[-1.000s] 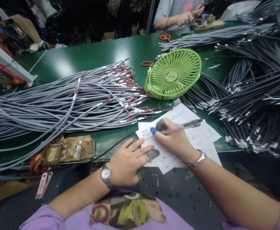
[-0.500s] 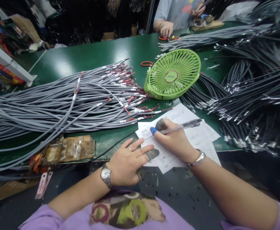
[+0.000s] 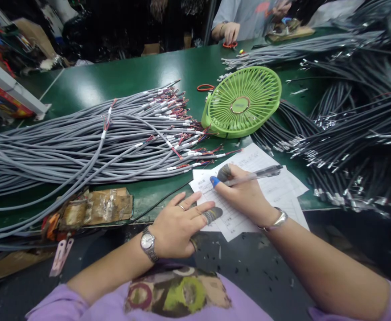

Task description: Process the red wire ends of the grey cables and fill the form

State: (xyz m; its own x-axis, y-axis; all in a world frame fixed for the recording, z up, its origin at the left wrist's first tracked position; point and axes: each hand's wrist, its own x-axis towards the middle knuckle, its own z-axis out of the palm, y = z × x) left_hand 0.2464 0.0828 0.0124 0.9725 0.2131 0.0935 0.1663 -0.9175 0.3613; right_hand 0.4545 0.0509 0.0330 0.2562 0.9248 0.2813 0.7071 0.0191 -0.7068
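Observation:
My right hand [image 3: 245,196] is closed on a clear pen [image 3: 253,175] with a blue tip, its point resting on a printed paper form [image 3: 278,187] at the table's near edge. My left hand [image 3: 180,225] lies flat with fingers spread, its fingertips pressing the form's left corner. It wears a wristwatch and a ring, and dark finger cots cover some fingertips of both hands. A large bundle of grey cables [image 3: 81,142] with red and white stripped ends lies just beyond the form.
A green desk fan [image 3: 242,102] lies tilted on the green table [image 3: 131,76]. Black cable bundles [image 3: 356,133] fill the right side. Tape-wrapped tools [image 3: 91,209] sit at the near left edge. Another person's hand [image 3: 230,32] rests by orange scissors at the far edge.
My hands and the pen have stayed almost still on the form. The other person's hand at the far edge came down onto the table by the orange scissors.

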